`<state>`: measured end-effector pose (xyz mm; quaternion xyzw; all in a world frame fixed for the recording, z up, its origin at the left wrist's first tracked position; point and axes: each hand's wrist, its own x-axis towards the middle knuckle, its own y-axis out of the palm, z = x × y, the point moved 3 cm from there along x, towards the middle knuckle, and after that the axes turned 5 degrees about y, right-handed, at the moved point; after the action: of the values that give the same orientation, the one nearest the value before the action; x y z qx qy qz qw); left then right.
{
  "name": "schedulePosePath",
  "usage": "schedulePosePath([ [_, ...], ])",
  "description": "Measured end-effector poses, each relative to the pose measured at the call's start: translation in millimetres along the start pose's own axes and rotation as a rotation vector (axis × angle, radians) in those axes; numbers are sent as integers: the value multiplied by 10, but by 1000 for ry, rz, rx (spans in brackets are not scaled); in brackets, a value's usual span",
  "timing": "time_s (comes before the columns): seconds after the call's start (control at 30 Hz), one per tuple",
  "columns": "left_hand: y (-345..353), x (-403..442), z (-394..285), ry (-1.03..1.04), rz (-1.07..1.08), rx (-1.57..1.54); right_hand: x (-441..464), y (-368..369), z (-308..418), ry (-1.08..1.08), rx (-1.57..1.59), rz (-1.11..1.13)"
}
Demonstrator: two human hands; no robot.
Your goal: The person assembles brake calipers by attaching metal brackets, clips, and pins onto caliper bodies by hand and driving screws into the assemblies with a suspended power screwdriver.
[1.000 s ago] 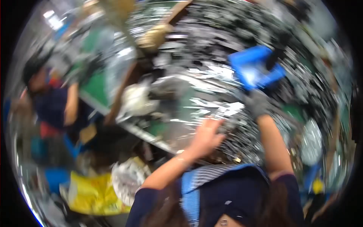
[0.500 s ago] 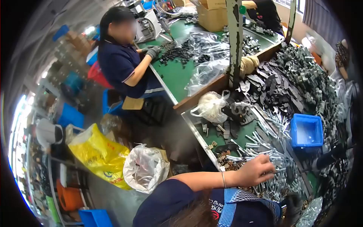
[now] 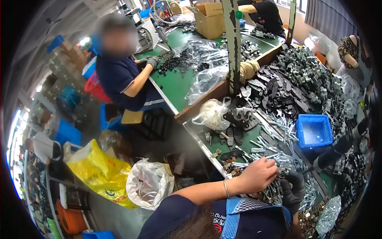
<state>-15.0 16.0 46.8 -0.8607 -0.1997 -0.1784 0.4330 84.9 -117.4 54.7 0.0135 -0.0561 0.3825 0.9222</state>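
My left hand (image 3: 259, 175), bare with a thin bracelet at the wrist, is closed over the heap of metal pins. Its fingertips are curled together, and what they hold cannot be made out. Close beside it is my right hand (image 3: 293, 191) in a dark glove, fingers bent toward the left hand; anything in its grip is hidden. Silvery pins (image 3: 274, 146) lie scattered beyond both hands. Small brownish metal pieces (image 3: 271, 193) are heaped under my left wrist. A black cylindrical tool (image 3: 336, 154) slants in from the right, just beyond my right hand.
A blue bin (image 3: 314, 131) stands behind the pins, near piles of dark flat parts (image 3: 278, 85). A knotted plastic bag (image 3: 213, 114) sits by the table edge. Across a wooden divider (image 3: 203, 101), a gloved co-worker (image 3: 123, 75) handles black parts. A white sack (image 3: 149, 184) stands on the floor.
My left hand has moved slightly left and closed up near the right. My gloved right hand has risen into clear view beside it. The whole view has shifted a little.
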Motion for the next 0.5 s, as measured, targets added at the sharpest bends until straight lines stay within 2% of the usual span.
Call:
schedulePosePath([
  [0.07,3,35,-58,74,-47,0,31,22,118,-211,-528,99],
  [0.1,7,50,-57,104,-62,1,24,18,70,-192,-541,40],
  [0.2,19,59,-34,130,-85,0,32,-12,49,-215,-661,76],
  [0.33,54,21,9,84,-143,1,69,-7,-55,-34,-542,107],
  [0.4,26,15,10,38,-157,-3,58,-40,-222,25,-361,80],
  [0.5,51,7,46,-23,-133,-49,100,-2,-143,66,-391,116],
])
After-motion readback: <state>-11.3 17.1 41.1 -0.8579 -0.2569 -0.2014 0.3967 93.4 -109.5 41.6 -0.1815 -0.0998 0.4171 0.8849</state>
